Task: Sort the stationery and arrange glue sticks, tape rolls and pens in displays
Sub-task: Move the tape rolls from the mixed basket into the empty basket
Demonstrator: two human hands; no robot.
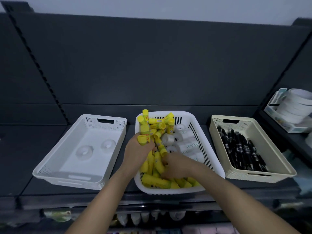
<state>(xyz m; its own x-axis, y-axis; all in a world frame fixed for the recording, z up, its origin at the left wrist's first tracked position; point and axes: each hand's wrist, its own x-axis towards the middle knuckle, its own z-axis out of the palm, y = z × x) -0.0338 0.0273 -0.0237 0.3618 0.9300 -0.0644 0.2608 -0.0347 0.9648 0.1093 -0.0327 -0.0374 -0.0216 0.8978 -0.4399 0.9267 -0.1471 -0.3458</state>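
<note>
Fingers (pixel 146 146) of the left hand (pixel 137 152) clasp a bundle of glue sticks (pixel 145 130) upright over the middle basket (pixel 168 190). The right hand (pixel 177 164) digs into the pile, grasp indeterminate. Step in hand: gathering glue sticks. Next: add sticks without spilling the bundle.

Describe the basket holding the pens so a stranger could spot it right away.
Three baskets sit in a row on the dark shelf. The pen basket is the rightmost. Unlike its white neighbours, it is cream and holds only black pens.
</note>
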